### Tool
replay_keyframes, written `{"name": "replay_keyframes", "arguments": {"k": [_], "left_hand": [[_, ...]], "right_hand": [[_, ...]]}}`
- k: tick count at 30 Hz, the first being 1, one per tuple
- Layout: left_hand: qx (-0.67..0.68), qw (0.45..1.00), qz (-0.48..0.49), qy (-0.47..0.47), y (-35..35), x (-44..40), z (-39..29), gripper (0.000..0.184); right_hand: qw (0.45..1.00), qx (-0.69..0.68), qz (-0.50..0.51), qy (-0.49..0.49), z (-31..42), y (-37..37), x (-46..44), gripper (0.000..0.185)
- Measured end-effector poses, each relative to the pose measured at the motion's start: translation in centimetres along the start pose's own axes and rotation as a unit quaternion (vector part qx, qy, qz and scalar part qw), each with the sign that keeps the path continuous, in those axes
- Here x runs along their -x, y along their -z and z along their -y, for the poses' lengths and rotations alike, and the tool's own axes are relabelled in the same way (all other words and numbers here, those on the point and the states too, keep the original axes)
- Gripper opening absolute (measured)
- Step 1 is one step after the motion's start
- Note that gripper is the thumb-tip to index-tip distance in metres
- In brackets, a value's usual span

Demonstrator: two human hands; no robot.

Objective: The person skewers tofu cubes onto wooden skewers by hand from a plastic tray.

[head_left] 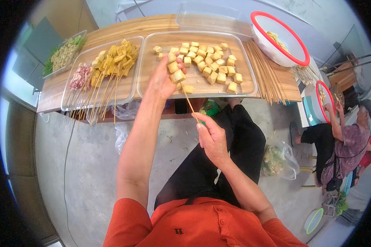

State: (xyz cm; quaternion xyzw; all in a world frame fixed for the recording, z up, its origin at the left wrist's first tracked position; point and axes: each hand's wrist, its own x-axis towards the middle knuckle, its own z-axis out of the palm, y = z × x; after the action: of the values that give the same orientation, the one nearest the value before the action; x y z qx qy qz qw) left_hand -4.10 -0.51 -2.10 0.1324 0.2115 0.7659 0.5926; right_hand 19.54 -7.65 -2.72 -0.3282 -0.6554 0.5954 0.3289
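My left hand [162, 79] is closed around several tofu cubes [177, 76] lined up on a wooden skewer [188, 101], over the front left part of a clear tray [253, 84]. Below and to the right, my right hand [210, 136] pinches the skewer's lower end between thumb and fingers. Loose golden tofu cubes [213, 66] lie spread across the tray's middle and right side. How many cubes are on the skewer is partly hidden by my left fingers.
Left stands a tray [141, 45] of skewered yellow pieces [115, 61] and pink meat [81, 76]. Bare skewers [267, 74] lie right of the tofu tray, near a red-rimmed bowl [261, 37]. Another person [346, 140] sits at the far right. A plastic bag [280, 160] is on the floor.
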Motion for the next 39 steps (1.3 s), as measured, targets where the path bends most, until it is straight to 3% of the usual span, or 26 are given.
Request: {"name": "replay_keyframes", "arguments": {"k": [5, 7, 14, 19, 35, 39], "left_hand": [[-0.010, 1.000, -0.020, -0.007, -0.2, 0.1, 0.0, 0.042], [-0.008, 1.000, -0.021, -0.006, -0.3, 0.2, 0.0, 0.042], [-0.014, 0.999, -0.025, -0.017, -0.6, 0.3, 0.0, 0.041], [-0.017, 0.999, -0.027, -0.019, -0.5, 0.2, 0.0, 0.040], [-0.033, 0.999, -0.007, -0.015, 0.7, -0.4, 0.1, 0.042], [-0.020, 1.000, -0.011, 0.005, -1.3, 0.6, 0.1, 0.045]], "right_hand": [[0.992, -0.108, 0.037, -0.047, 0.3, 0.3, -0.3, 0.031], [0.964, -0.233, 0.056, -0.113, 0.3, 0.4, -0.5, 0.031], [0.913, -0.371, 0.088, -0.144, 0.6, 0.7, -0.9, 0.034], [0.832, -0.500, 0.138, -0.195, 0.0, 1.1, -1.5, 0.035], [0.812, -0.526, 0.129, -0.217, -0.2, 1.0, -2.2, 0.033], [0.870, -0.447, 0.126, -0.163, -0.8, 1.7, -2.0, 0.034]]}}
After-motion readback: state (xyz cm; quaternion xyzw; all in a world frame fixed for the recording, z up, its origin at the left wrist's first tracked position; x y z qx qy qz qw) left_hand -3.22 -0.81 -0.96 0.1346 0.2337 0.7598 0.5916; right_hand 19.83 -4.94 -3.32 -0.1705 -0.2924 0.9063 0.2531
